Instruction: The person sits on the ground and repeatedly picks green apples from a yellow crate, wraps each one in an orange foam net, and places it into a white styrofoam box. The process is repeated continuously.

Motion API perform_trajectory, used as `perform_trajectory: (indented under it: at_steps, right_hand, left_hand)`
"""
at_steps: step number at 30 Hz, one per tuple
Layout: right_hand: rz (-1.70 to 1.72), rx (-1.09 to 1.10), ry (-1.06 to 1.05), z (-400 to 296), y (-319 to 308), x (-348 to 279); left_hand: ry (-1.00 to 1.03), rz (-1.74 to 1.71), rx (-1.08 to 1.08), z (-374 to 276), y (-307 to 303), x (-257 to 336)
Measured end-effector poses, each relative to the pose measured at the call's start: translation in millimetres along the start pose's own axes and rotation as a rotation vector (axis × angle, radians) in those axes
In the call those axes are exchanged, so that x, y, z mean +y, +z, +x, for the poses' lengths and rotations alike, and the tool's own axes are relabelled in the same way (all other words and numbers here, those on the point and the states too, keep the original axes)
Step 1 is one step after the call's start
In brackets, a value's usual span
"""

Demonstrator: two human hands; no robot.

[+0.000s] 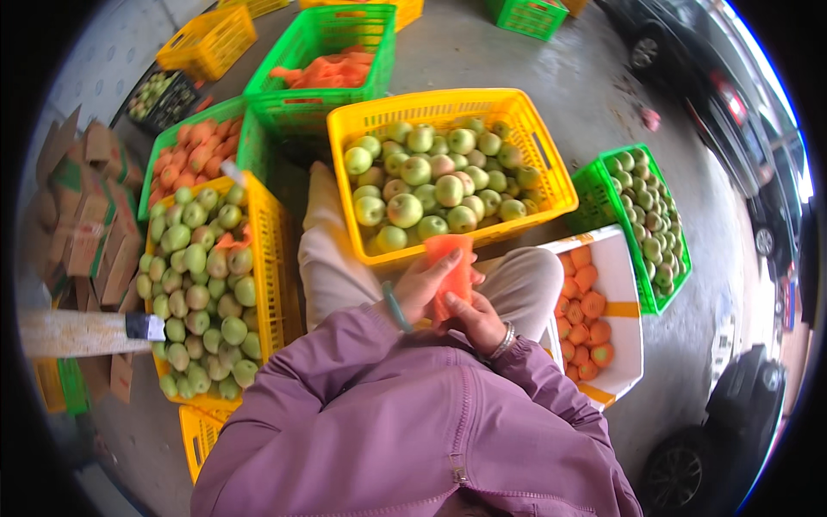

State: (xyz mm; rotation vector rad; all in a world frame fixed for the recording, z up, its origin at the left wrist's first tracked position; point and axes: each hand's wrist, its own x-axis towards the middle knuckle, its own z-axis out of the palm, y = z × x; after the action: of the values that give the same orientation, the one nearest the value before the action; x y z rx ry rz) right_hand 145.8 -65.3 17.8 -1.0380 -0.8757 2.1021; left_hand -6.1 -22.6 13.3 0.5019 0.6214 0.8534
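Between my left hand (417, 287) and my right hand (478, 320) is an orange foam fruit net (450, 274), held upright over my lap. Fingers of both hands wrap its sides, and its upper end sticks out above them. Whether a fruit sits inside the net cannot be told. Just beyond my hands, a yellow plastic crate (446, 97) holds many loose green apples (413, 171), some with a reddish blush. To my right, a white carton (623, 349) contains fruit in orange nets (581, 323).
On my left stand a yellow crate (268, 258) of green apples and a green crate (242, 152) of netted fruit. Another green crate (323, 19) holds loose orange nets (339, 70). Flattened cardboard boxes (94, 213) lie far left. A green apple crate (591, 194) and parked cars (704, 97) are at right.
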Motion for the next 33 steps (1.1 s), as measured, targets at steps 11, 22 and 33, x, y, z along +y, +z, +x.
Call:
perform_trajectory:
  at_steps: [11, 22, 33]
  right_hand:
    - [-0.055, 0.061, 0.053, 40, -10, 0]
    - [-1.501, 0.393, -0.603, 188, -106, -5]
    - [-1.638, 0.418, -0.73, 201, -109, 1]
  left_hand:
    - [0.047, -0.005, 0.056, -12, -56, -16]
    - [0.039, 0.189, 0.267, 1, -118, 53]
    - [0.406, 0.214, 0.495, 159, -242, 289]
